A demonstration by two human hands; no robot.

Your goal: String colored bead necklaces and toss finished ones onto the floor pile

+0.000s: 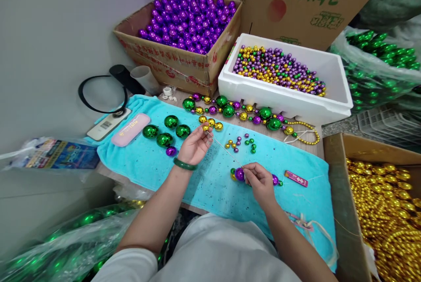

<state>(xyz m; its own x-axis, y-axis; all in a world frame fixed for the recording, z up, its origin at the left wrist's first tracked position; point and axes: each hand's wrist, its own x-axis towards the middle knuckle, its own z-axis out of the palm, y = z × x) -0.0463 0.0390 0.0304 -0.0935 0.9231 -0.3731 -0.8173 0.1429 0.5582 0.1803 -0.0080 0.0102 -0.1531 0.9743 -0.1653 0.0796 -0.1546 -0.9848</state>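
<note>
My left hand (196, 145), a green bangle (185, 164) on its wrist, pinches a gold bead (205, 128) between its fingertips. A thin pale string (225, 148) runs taut from that bead down to my right hand (259, 181); whether part of it is a needle, I cannot tell. The fingers of my right hand are closed on the string, beside a purple bead (239, 174). More strung beads lie under this hand, partly hidden. Loose gold beads (211, 122) rest just beyond my left fingertips. Small gold, purple and green beads (252, 146) lie between the hands.
Several large green balls (165, 140) sit on the blue towel (204, 185), left. A finished-looking bead strand (243, 116) lies along the back. Behind stand a carton of purple beads (210, 71) and a white foam box (279, 91). A carton of gold beads (338, 194) is right.
</note>
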